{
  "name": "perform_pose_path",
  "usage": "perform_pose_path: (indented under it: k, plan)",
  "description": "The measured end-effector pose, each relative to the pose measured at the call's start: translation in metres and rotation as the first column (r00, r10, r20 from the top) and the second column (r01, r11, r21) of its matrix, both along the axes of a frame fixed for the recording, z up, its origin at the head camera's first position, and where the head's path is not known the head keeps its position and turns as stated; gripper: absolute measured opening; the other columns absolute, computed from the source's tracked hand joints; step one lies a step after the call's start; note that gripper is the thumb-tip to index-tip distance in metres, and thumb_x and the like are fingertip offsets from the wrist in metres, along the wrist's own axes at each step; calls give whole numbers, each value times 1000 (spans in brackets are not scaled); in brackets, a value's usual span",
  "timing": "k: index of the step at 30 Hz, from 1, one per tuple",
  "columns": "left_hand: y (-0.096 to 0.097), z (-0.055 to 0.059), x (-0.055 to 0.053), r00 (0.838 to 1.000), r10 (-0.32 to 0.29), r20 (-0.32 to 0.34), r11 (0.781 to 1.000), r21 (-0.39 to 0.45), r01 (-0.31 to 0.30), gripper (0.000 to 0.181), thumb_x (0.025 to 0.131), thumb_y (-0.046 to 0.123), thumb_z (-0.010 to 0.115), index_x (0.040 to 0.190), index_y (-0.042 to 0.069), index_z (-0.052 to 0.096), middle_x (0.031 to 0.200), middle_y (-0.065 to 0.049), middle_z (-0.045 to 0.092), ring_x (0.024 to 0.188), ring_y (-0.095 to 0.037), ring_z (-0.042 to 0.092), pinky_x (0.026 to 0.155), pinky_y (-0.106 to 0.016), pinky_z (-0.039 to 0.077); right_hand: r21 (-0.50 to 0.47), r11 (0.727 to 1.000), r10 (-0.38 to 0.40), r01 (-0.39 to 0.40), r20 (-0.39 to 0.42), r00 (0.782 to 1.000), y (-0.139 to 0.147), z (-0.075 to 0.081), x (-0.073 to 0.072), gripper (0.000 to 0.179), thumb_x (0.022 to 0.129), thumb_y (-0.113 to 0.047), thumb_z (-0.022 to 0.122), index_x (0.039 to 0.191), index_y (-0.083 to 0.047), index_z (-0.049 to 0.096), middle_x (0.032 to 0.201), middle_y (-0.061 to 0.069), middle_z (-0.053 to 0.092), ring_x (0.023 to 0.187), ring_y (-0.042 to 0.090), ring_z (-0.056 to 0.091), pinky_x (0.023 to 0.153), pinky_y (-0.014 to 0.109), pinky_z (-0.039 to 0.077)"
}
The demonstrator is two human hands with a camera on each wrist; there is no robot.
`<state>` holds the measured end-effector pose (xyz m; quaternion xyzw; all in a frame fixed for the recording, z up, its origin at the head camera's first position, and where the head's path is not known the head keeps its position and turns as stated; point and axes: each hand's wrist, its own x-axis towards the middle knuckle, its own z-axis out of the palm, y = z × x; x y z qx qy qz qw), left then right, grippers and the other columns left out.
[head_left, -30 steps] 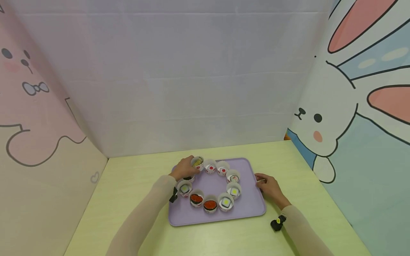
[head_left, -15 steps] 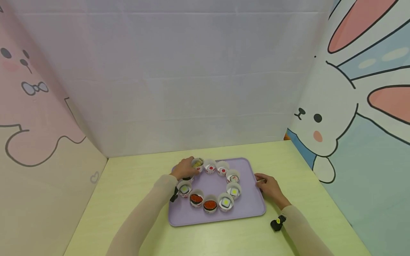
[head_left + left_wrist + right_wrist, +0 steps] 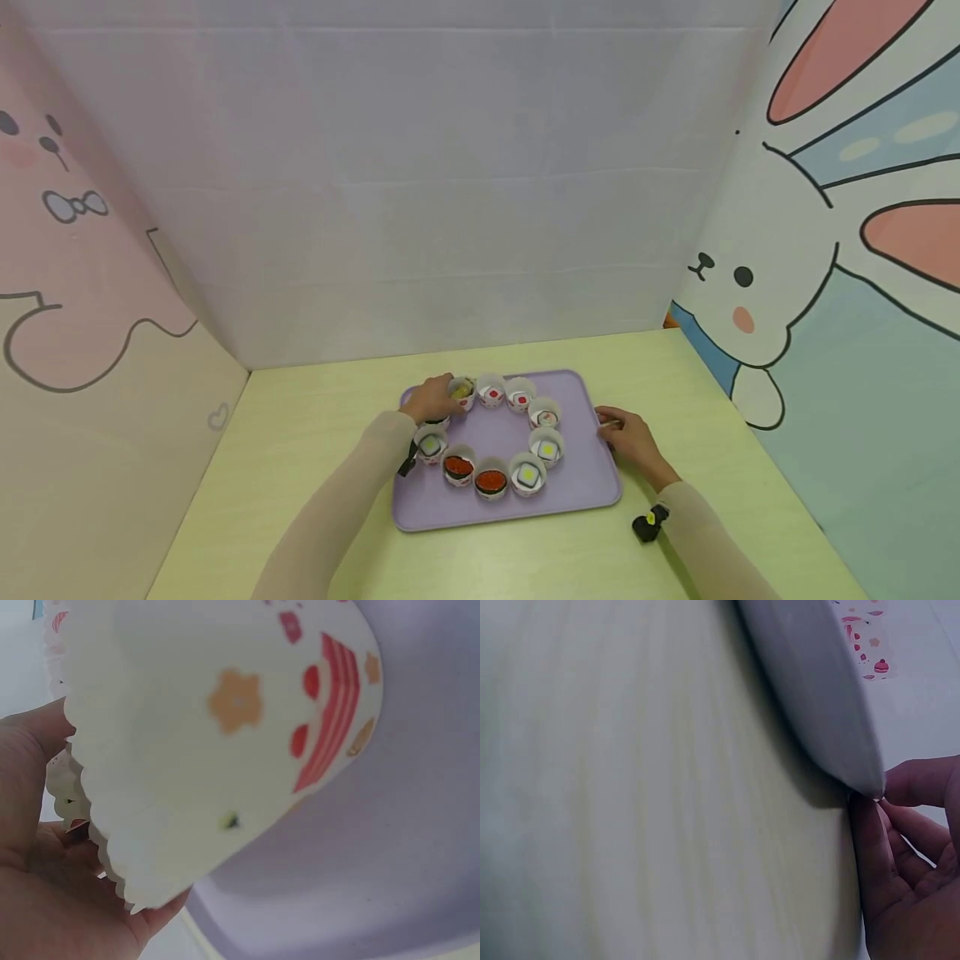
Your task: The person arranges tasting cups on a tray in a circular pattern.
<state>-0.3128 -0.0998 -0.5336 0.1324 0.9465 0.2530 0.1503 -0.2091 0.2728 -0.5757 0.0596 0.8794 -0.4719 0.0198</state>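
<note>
In the head view, my left hand (image 3: 433, 400) grips a white paper cup (image 3: 462, 403) with a yellow piece in it, at the back left of a lilac tray (image 3: 577, 483). My right hand (image 3: 630, 437) pinches the tray's right edge between thumb and fingers, as the right wrist view also shows. A ring of similar cups stands on the tray, holding pieces that look like sushi. Two nearest the front hold red-topped pieces (image 3: 491, 482). A dark piece sits in a cup partly hidden under my left hand. One printed cup (image 3: 240, 750) fills much of the left wrist view.
The tray lies on a pale yellow-green table (image 3: 315, 433). A white cloth wall (image 3: 450, 208) stands behind it, with cartoon-printed panels at left and right. The cups stand close together, with bare tray inside their ring.
My left hand has lowered slightly with the cup, bringing it down toward the tray in line with its neighbours. My right hand stays at the tray edge.
</note>
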Motion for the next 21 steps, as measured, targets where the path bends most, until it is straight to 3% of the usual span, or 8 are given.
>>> perform_pose_path:
  k: [13, 21]
  plan:
    - [-5, -2, -3, 999, -38, -1, 994, 99, 38, 60, 80, 28, 79, 132, 7, 58, 128, -13, 63, 117, -31, 59, 97, -48, 49, -10, 1000, 2, -2, 3, 1000, 0, 1, 0, 46, 87, -4, 59, 133, 1, 58, 118, 22, 65, 87, 15, 63, 66, 26, 52]
    - [-17, -11, -11, 997, -32, 67, 976, 216, 17, 63, 80, 34, 80, 134, 12, 56, 137, -13, 57, 123, -33, 55, 96, -49, 49, 2, 1000, -3, 3, 3, 1000, -2, 5, 3, 46, 88, -5, 59, 133, 0, 58, 117, 22, 65, 88, 15, 63, 68, 25, 51]
